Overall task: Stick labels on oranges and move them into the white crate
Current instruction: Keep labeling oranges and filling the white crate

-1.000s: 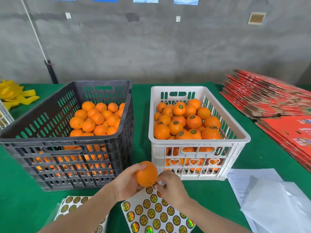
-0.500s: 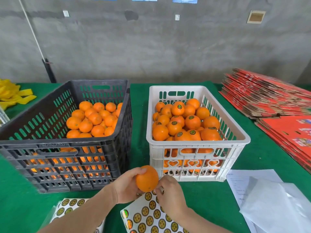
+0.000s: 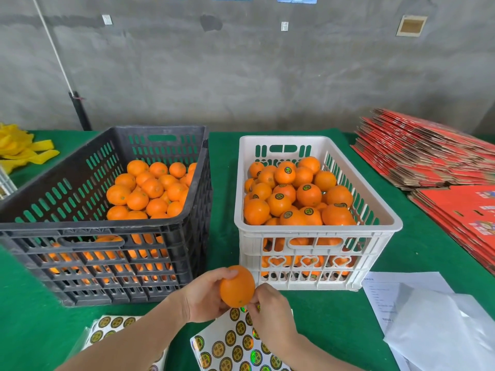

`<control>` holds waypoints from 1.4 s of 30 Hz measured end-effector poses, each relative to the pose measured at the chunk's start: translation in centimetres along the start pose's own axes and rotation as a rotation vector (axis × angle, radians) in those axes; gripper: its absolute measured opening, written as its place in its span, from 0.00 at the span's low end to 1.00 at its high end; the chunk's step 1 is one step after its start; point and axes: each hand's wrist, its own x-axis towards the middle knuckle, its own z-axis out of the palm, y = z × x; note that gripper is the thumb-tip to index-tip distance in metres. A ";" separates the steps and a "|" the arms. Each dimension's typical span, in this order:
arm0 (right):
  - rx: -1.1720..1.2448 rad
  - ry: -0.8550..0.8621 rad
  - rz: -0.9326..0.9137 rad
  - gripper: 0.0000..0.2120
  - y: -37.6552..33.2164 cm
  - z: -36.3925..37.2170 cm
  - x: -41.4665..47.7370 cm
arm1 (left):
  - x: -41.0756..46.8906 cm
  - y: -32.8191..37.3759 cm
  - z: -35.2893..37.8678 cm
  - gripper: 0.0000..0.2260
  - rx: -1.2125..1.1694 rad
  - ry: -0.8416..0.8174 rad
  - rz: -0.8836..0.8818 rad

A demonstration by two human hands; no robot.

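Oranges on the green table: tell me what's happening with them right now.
A person is mid-labelling. The left hand holds one orange over the far edge of a label sheet, in front of the white crate. The right hand has curled fingertips at the fruit's lower side; whether they pinch a label can't be seen. The white crate is heaped with labelled oranges; the black crate holds plain oranges.
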 end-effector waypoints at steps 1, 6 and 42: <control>0.011 0.012 -0.002 0.08 0.0 0.1 -0.1 | 0.0 0.0 -0.1 0.53 -0.003 0.001 -0.002; 0.048 0.007 -0.043 0.07 0.2 0.6 -0.4 | 0.2 -0.1 -0.2 0.50 -0.042 0.015 -0.006; 0.545 -0.275 -0.028 0.11 -2.8 -9.4 1.8 | -3.3 2.3 1.2 0.41 0.041 -0.113 0.202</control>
